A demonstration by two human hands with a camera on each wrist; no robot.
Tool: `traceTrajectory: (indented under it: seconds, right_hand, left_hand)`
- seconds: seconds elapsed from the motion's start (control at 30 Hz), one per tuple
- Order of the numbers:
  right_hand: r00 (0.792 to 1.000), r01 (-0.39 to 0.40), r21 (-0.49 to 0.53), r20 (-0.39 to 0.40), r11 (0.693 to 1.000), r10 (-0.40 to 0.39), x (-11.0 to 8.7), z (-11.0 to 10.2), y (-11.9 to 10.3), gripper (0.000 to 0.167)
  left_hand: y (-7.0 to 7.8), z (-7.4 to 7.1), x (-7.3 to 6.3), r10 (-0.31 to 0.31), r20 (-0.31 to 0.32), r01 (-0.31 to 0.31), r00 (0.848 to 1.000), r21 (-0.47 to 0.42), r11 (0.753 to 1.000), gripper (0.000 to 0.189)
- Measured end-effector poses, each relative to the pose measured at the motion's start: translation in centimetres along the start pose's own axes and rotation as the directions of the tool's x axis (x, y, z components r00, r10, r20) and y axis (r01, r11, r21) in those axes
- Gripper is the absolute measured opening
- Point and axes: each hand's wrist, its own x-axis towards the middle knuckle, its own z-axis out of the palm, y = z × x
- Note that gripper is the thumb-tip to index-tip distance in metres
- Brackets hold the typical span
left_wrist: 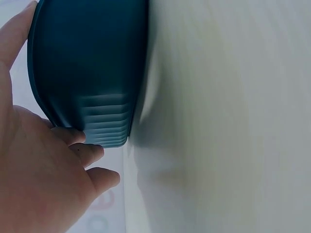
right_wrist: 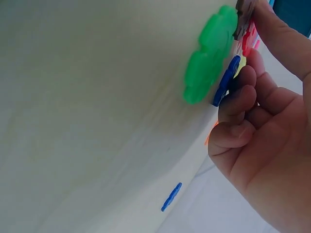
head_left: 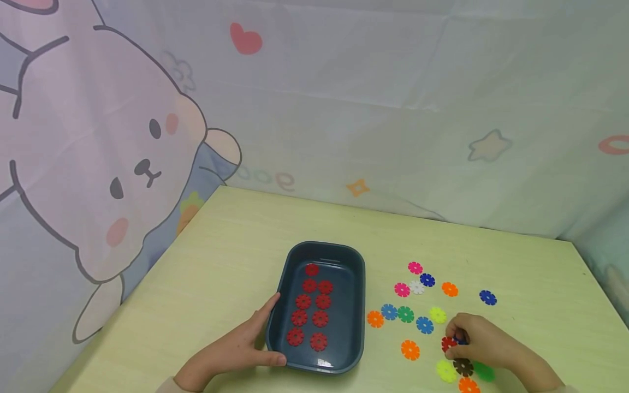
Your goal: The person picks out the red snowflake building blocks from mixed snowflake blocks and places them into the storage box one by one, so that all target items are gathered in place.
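Observation:
A dark blue-grey tray [head_left: 346,305] stands on the table with several red notched discs [head_left: 309,285] lying in it, roughly in two columns. My left hand [head_left: 236,344] holds the tray by its near left corner, thumb at the front rim and fingers along the left side; the left wrist view shows the fingers against the tray's outer wall [left_wrist: 97,58]. Right of the tray, my right hand [head_left: 484,341] pinches a red notched disc [head_left: 447,344] between thumb and fingers. Close under that hand lie a dark blue disc [right_wrist: 227,81], a brown disc [head_left: 463,367] and a green disc [right_wrist: 211,58].
More notched discs lie scattered right of the tray, among them orange [head_left: 410,350], yellow [head_left: 446,371], white [head_left: 416,287], pink [head_left: 415,268] and light blue [head_left: 425,325] ones. A printed cloth [head_left: 344,109] hangs behind the pale table [head_left: 236,245].

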Motion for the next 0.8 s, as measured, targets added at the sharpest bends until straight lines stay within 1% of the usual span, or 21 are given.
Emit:
traceTrajectory:
  seconds: [0.1,0.37,0.57,0.7,0.8]
  right_hand:
    - [1.000,-0.002,0.012,0.005,1.000,0.002,0.0,0.0,0.0,0.036]
    - [0.999,-0.052,0.049,0.002,0.997,0.052,-0.1,0.2,-0.8,0.033]
    - [0.998,-0.066,0.039,-0.003,0.997,0.067,-0.2,0.3,-1.2,0.031]
    - [0.998,-0.064,0.040,0.002,0.997,0.064,-0.2,0.4,-1.4,0.029]
    - [0.999,-0.042,0.049,0.012,0.998,0.041,-0.3,0.4,-1.5,0.027]
  left_hand:
    - [0.0,0.0,0.0,0.002,0.004,-0.002,1.000,0.001,1.000,0.111]
    - [0.0,0.0,-0.1,-0.011,0.004,0.011,1.000,0.007,1.000,0.111]
    - [0.0,0.0,0.0,-0.011,0.007,0.011,1.000,0.005,1.000,0.111]
    - [0.0,0.0,0.0,-0.013,0.010,0.013,1.000,0.005,1.000,0.111]
    - [0.0,0.0,0.0,-0.010,0.011,0.010,1.000,0.005,1.000,0.111]
